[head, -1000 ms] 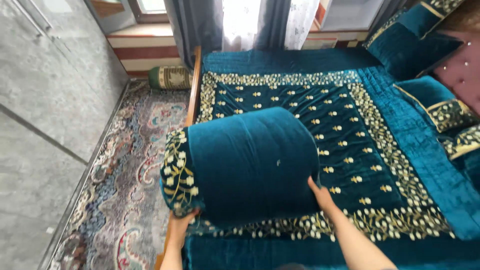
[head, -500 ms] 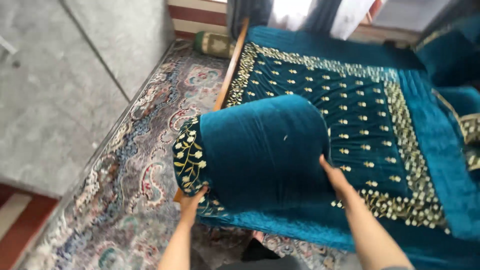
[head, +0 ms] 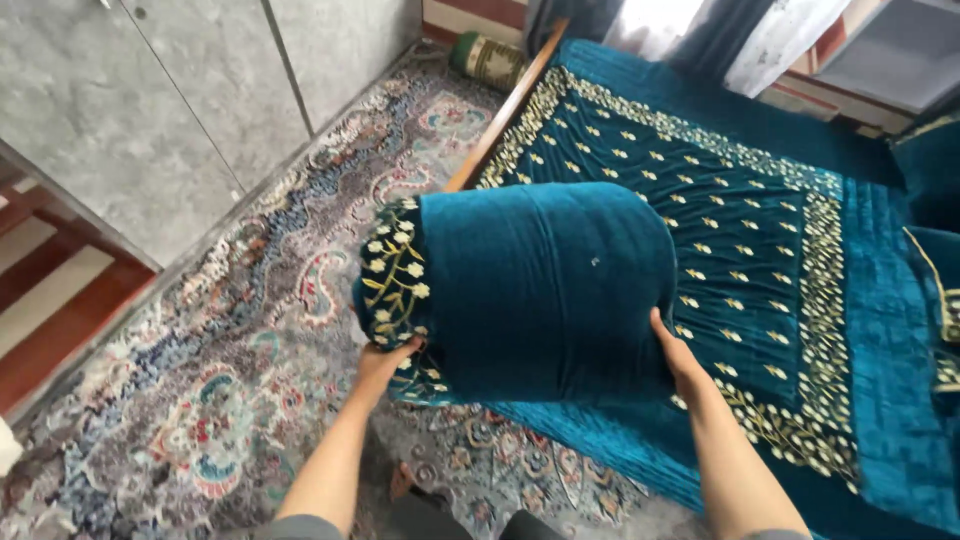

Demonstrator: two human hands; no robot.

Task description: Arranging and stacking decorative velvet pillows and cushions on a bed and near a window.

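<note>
A fat teal velvet bolster cushion (head: 535,285) with a gold floral end panel is held up over the near corner of the bed. My left hand (head: 383,362) grips its left end from below, under the embroidered panel. My right hand (head: 676,357) presses against its right end. The bolster hangs partly over the bed edge and partly over the carpet. Below it lies the teal bedspread (head: 740,240) with gold flower embroidery, spread flat on the bed.
A patterned carpet (head: 230,350) covers the floor left of the bed. Grey cupboard doors (head: 180,100) stand along the left. The wooden bed rail (head: 500,115) runs to the back, with a green rolled cushion (head: 487,58) beyond it. Teal pillows (head: 930,170) lie at right, curtains (head: 700,30) behind.
Both hands have lifted the bolster off the bedspread and carried it toward the bed's near left corner. My view has swung left, showing more carpet and cupboard.
</note>
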